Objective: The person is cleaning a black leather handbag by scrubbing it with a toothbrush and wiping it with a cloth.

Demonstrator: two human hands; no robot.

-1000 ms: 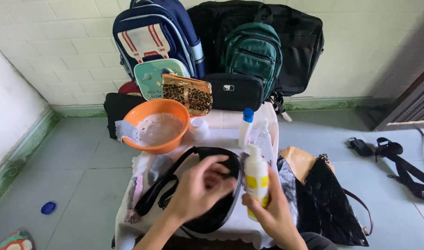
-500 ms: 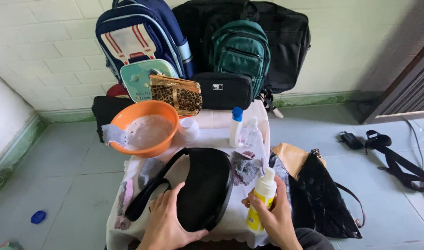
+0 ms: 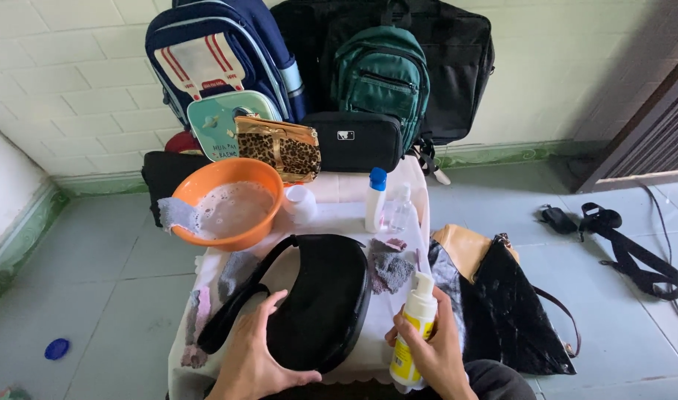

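Head view: a black shoulder bag (image 3: 320, 300) lies flat on a cloth-covered table (image 3: 339, 215), steadied by the left hand (image 3: 254, 355), fingers spread on its near edge. A white spray bottle with a yellow label (image 3: 413, 330) is gripped upright in the right hand (image 3: 435, 352), just beside the bag. The bag looks soft and pliable, best held at its rim; the bottle light and rigid. The wrists are cut off below, and the bag's strap (image 3: 239, 304) is partly hidden.

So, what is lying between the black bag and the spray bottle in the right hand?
In the head view, a crumpled grey cloth lies on the white table cover, between the black bag and the spray bottle.
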